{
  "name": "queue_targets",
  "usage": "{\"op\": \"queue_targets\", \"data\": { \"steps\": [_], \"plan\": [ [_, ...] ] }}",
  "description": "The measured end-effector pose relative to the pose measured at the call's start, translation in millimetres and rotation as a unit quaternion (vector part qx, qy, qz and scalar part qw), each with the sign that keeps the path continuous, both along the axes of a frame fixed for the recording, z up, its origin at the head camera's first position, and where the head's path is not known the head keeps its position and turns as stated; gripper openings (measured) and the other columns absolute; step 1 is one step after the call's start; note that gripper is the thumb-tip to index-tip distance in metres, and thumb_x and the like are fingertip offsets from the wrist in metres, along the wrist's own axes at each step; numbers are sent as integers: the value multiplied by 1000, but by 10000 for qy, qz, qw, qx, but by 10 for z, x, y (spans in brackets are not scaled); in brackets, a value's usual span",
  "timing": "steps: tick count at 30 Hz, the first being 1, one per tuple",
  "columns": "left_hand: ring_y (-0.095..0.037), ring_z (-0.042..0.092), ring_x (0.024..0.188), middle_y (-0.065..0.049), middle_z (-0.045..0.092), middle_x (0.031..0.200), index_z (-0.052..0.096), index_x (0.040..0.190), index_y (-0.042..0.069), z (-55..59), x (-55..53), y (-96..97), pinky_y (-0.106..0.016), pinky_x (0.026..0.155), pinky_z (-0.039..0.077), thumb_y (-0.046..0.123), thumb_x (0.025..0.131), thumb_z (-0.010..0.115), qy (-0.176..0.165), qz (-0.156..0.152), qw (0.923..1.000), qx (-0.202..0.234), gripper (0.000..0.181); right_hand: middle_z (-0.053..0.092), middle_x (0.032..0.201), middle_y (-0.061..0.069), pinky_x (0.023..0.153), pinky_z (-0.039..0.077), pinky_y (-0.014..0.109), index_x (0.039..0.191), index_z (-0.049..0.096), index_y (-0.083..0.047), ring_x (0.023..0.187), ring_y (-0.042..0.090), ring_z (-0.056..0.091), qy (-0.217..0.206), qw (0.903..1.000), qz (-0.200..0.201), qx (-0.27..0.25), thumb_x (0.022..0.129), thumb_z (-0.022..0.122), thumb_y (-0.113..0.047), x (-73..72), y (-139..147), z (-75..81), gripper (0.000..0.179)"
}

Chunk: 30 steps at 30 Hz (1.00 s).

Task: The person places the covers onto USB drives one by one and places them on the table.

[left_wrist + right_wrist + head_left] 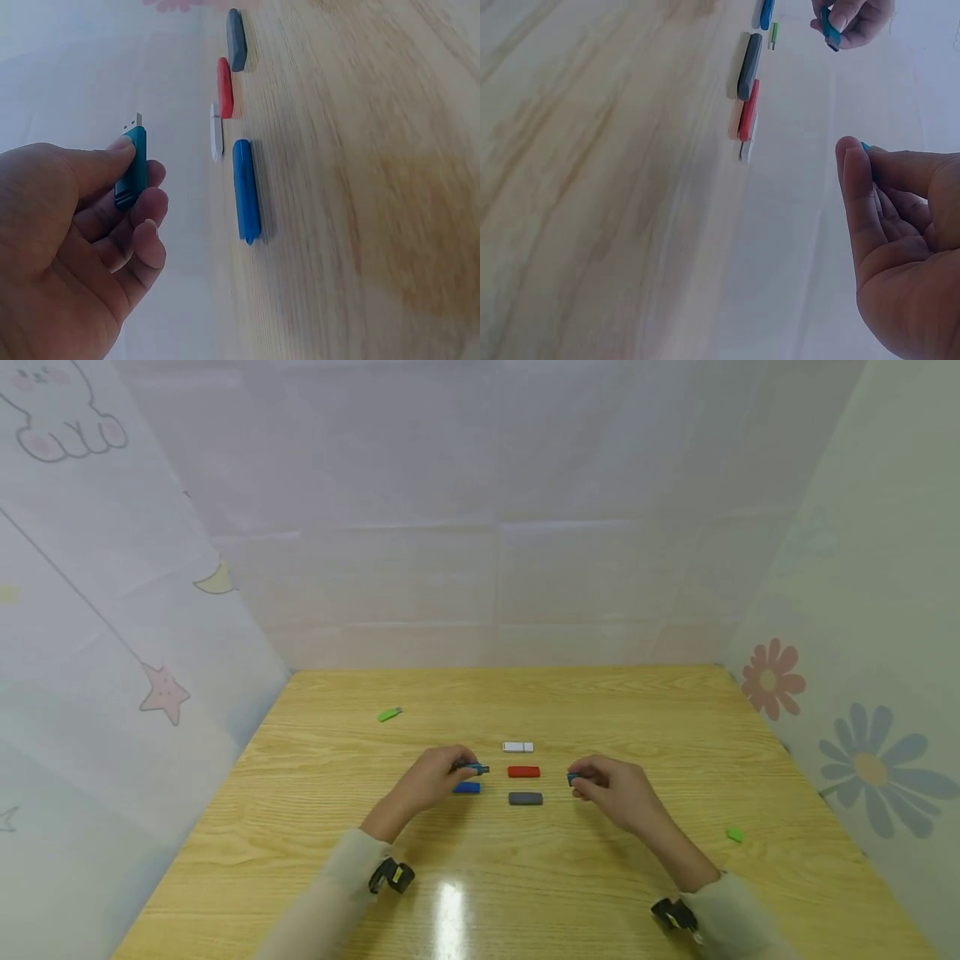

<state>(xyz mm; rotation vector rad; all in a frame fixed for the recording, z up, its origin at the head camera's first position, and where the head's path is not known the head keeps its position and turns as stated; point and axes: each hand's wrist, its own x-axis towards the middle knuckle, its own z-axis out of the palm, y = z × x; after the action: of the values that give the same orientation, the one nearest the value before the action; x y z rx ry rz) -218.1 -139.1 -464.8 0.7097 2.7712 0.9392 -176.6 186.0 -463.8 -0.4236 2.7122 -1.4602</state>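
Between thumb and fingers, my left hand (433, 778) pinches a teal USB flash drive (134, 166), its metal plug bare and pointing away from the palm. My right hand (619, 792) pinches a small teal cap (573, 779), mostly hidden by the fingertips in the right wrist view. Both hands are raised above the table, apart from each other. A blue USB drive (467, 788) lies just below the left hand. Between the hands lie a white USB drive (517, 747), a red one (523, 772) and a grey one (525, 798), stacked in a column.
A green USB drive (389, 714) with its plug bare lies at the far left of the wooden table (315, 810). Right of the right forearm is a small green cap (734, 834). Pale printed sheets (495, 593) stand behind the table and at its sides.
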Motion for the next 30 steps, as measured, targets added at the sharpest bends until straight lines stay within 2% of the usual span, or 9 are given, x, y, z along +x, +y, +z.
{"op": "queue_targets", "data": {
  "steps": [9, 13, 20, 27, 30],
  "plan": [
    [-9, 66, 90, 0, 72, 105, 69, 116, 9, 22, 12, 156, -28, 78, 55, 22, 103, 61, 27, -166, 9999, -35, 20, 75, 99, 13, 73, 60, 26, 111, 71, -3, 85, 20, 74, 26, 9998, 184, -74, 97, 68, -7, -38, -162, 27, 14],
    [-10, 66, 87, 0, 72, 105, 69, 117, 10, 45, 22, 220, -27, 76, 55, 22, 104, 60, 10, -221, 9998, 30, 20, 74, 99, 13, 72, 60, 25, 110, 71, -4, 84, 19, 74, 53, 9996, 254, -101, 96, 69, -6, -57, -232, 25, 13],
    [-10, 63, 80, -8, 73, 107, 68, 117, 9, 63, 25, 303, -25, 71, 53, 21, 105, 59, -42, -370, 9991, 177, 20, 75, 96, 10, 69, 59, 25, 109, 71, -5, 84, 21, 74, 165, 9992, 353, -78, 96, 70, -7, -92, -332, 21, 14],
    [-8, 64, 88, 1, 72, 104, 69, 115, 11, 72, 22, 385, -26, 77, 54, 22, 104, 59, 51, -373, 9991, 174, 18, 76, 95, 8, 71, 60, 27, 110, 71, -4, 86, 26, 75, 103, 9990, 390, -213, 96, 69, -6, -119, -390, -13, 14],
    [-9, 65, 90, 1, 72, 105, 68, 116, 11, 80, 24, 412, -26, 78, 54, 22, 104, 59, 18, -403, 9990, 178, 18, 76, 95, 8, 72, 60, 28, 110, 71, -5, 86, 26, 75, 87, 9990, 390, -215, 96, 69, -7, -127, -412, -21, 14]
  ]
}}
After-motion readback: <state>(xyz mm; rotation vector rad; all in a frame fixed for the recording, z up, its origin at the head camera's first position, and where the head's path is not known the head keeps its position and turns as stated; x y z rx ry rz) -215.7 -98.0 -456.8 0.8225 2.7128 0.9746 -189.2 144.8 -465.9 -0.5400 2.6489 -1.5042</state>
